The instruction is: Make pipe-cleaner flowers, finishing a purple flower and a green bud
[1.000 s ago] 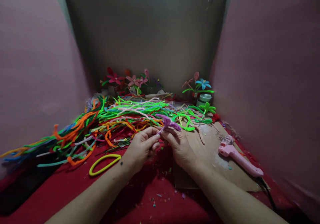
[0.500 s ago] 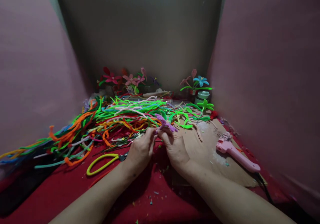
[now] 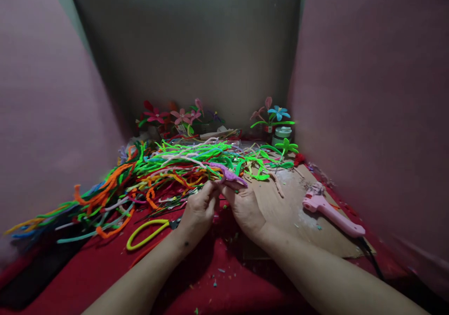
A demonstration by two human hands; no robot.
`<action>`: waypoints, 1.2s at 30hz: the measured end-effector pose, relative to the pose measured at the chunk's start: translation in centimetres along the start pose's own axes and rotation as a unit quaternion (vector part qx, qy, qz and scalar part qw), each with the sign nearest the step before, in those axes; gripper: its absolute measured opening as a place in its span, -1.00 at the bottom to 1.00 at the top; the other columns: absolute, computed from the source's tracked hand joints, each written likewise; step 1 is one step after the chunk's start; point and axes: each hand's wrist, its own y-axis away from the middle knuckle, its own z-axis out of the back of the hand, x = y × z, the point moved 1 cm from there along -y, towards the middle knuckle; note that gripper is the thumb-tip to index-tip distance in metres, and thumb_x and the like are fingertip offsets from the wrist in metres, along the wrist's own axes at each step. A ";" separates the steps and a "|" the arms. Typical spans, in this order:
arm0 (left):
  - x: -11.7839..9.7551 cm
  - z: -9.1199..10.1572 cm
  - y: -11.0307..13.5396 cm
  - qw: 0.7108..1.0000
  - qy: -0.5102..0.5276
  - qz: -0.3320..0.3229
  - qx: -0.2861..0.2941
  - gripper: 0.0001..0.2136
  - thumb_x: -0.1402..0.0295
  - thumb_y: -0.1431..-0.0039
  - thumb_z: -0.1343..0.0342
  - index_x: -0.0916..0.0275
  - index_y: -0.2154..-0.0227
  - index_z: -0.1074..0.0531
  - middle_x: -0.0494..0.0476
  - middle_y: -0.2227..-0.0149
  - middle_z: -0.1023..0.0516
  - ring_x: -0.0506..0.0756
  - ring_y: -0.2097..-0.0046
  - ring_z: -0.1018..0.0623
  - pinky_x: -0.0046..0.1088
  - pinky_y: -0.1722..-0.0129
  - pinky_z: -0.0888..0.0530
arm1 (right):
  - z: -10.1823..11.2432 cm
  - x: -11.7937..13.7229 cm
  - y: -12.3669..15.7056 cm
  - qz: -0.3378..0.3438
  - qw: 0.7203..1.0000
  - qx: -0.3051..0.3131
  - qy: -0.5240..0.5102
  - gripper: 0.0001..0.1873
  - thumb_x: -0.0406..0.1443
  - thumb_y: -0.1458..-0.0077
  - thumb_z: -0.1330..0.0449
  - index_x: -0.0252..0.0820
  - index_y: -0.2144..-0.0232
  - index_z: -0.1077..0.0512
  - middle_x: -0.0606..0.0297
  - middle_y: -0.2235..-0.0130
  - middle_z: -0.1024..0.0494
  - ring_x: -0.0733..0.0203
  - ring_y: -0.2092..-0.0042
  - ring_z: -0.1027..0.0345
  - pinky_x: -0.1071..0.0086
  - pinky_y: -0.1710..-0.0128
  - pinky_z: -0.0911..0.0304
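Observation:
Between my two hands is a purple pipe-cleaner flower (image 3: pixel 229 175) with long fuzzy petals and a pale centre. My left hand (image 3: pixel 202 208) is closed, thumb and fingertips pinched at the flower's left underside. Close beside it, my right hand (image 3: pixel 245 208) is closed as well, its fingers gripping the flower from below. What exactly the fingertips press is partly hidden by the petals and the hands. Left of my left wrist lie yellow-handled pliers (image 3: pixel 147 234), their jaws partly covered by my hand and forearm. Behind the flower spreads a heap of colourful pipe cleaners (image 3: pixel 189 158).
A pink hot glue gun (image 3: pixel 331 212) with a black cable rests on a cardboard sheet (image 3: pixel 280 230) to the right. Green pipe-cleaner leaves (image 3: pixel 259 165) lie at its far end. Finished flowers (image 3: pixel 180 117) and a lidded jar (image 3: pixel 282 135) stand at the back. Scraps dot the red cloth (image 3: pixel 210 296).
The purple flower has turned a little in my fingers, its petals now spreading more to the left. My view has shifted slightly; both hands keep their hold.

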 end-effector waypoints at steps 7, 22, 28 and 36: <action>-2.2 1.4 -0.2 0.901 0.368 0.206 0.103 -0.82 0.23 -0.12 -0.05 0.25 0.45 -0.29 -0.14 0.69 -0.26 -0.16 0.73 -0.12 -0.67 0.75 -0.04 | -0.1 0.9 0.0 -0.028 0.996 0.072 -0.040 -0.74 -0.12 0.00 -0.20 -0.15 0.32 -0.53 0.32 0.34 -0.56 0.23 0.33 -0.37 0.34 0.26 -0.29; -1.4 2.0 -0.5 0.899 0.373 0.197 0.120 -0.80 0.26 -0.08 -0.10 0.31 0.51 -0.38 0.00 0.65 -0.40 -0.11 0.71 -0.27 -0.63 0.75 -0.21 | 0.0 1.3 0.5 0.014 0.999 0.051 0.011 -0.80 -0.18 -0.06 -0.16 -0.14 0.47 -0.51 0.38 0.48 -0.49 0.27 0.41 -0.34 0.33 0.25 -0.27; -1.6 1.0 -0.1 0.963 0.248 0.104 0.020 -0.92 0.37 -0.02 -0.14 0.27 0.49 -0.43 -0.04 0.60 -0.41 -0.04 0.56 -0.38 -0.54 0.51 -0.35 | -0.5 2.7 0.9 0.071 0.995 -0.019 0.073 -0.79 -0.14 0.01 -0.20 -0.14 0.45 -0.53 0.31 0.38 -0.51 0.24 0.40 -0.32 0.35 0.35 -0.30; -2.0 1.7 -0.6 0.958 0.263 0.107 0.042 -0.96 0.41 0.04 -0.18 0.26 0.52 -0.47 0.00 0.53 -0.47 0.02 0.41 -0.45 -0.50 0.32 -0.38 | -0.4 1.5 1.1 0.090 0.994 -0.011 0.064 -0.87 -0.23 0.00 -0.22 -0.10 0.37 -0.55 0.28 0.35 -0.52 0.21 0.34 -0.36 0.30 0.28 -0.33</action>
